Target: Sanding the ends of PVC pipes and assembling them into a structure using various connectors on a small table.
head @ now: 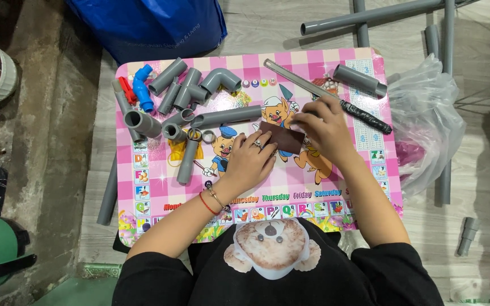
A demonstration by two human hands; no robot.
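Note:
A dark brown rectangular sheet, like sandpaper (282, 137), lies in the middle of the pink cartoon-printed low table (336, 190). My left hand (249, 160), with a ring and bracelets, rests on the sheet's left end, pinching it. My right hand (322, 127) grips the sheet's right end, fingers curled over the edge. A long straight grey pipe (227, 117) lies just behind the sheet. A saw with a metal blade and black handle (336, 98) runs diagonally behind my right hand.
Grey pipe elbows and tees (191, 88), short pipe pieces (187, 161), a blue fitting (142, 86) and a red tool (126, 89) crowd the table's left. A grey coupling (359, 80) sits back right. Long pipes (370, 17), a clear plastic bag (426, 119) and a blue bag (148, 25) lie on the floor.

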